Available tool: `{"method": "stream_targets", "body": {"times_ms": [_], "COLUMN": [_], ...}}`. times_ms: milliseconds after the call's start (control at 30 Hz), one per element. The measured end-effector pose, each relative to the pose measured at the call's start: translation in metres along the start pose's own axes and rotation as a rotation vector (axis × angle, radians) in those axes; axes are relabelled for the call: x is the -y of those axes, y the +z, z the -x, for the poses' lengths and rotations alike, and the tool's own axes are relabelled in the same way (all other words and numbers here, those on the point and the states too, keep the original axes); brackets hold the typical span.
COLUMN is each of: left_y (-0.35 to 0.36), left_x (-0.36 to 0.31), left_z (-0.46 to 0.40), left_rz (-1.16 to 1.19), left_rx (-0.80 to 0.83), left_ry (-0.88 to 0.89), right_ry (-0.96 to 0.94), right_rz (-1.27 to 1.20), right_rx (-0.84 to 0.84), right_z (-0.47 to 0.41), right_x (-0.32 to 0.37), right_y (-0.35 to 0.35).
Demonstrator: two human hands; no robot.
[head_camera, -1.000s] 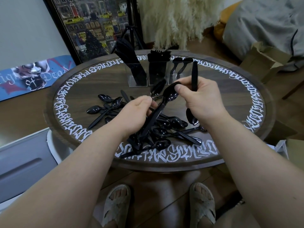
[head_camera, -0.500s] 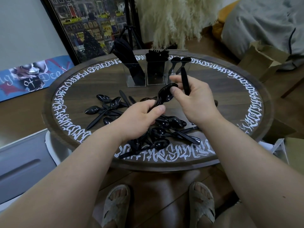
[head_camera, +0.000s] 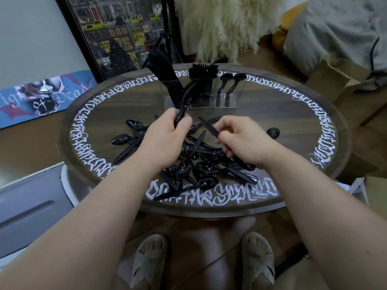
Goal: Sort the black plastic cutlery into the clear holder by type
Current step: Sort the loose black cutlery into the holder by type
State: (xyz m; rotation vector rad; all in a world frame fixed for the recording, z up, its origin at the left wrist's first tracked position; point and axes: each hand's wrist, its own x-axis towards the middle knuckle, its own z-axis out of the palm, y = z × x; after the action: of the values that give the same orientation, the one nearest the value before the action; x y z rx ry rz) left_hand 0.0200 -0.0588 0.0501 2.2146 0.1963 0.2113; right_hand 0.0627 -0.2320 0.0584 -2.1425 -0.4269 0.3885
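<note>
My left hand (head_camera: 165, 139) grips a black plastic piece (head_camera: 184, 101) by its lower end, raised and blurred in front of the clear holder (head_camera: 201, 91). My right hand (head_camera: 245, 141) holds a black spoon (head_camera: 209, 127) by its handle, the handle pointing up-left and its bowl under my wrist. The holder stands at the table's far side with knives in its left section, forks in the middle and spoons (head_camera: 228, 84) on the right. A pile of black cutlery (head_camera: 199, 164) lies on the round table (head_camera: 272, 114) beneath both hands.
A lone spoon (head_camera: 273, 132) lies right of my right hand. A framed picture (head_camera: 117, 32) and a tripod lean behind the table. A cardboard box (head_camera: 337, 76) sits at the right, a grey case (head_camera: 23, 208) at the left. My sandalled feet (head_camera: 150, 260) are below the table edge.
My left hand has lifted a black piece up out of the pile toward the holder. My right hand has lowered and tilted its spoon down toward the pile.
</note>
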Motion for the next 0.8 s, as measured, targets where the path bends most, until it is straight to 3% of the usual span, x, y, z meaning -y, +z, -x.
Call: {"method": "stream_targets", "body": {"times_ms": [100,200,467,633,800], "left_y": [0.003,0.005,-0.002,-0.002,0.004], "left_x": [0.000,0.003,0.005,0.010,0.009], "left_z": [0.002,0.000,-0.005,-0.005,-0.003], "left_rz": [-0.097,-0.165,-0.044,-0.180,-0.282], "left_rx": [0.105,0.103,-0.084,-0.127,0.066], "left_ry": [0.061,0.071,-0.033,-0.072,-0.078], "right_ry": [-0.062,-0.105,0.021,-0.009,-0.125], "right_rz": [0.039,0.049,0.076,0.194,0.112], "right_rx": [0.062,0.060,-0.217,-0.435,-0.195], "right_z": [0.001,0.001,-0.007,-0.008,-0.002], "right_x": [0.000,-0.002,-0.013,-0.012,-0.007], "right_y": [0.002,0.003,-0.004,-0.011,-0.003]}}
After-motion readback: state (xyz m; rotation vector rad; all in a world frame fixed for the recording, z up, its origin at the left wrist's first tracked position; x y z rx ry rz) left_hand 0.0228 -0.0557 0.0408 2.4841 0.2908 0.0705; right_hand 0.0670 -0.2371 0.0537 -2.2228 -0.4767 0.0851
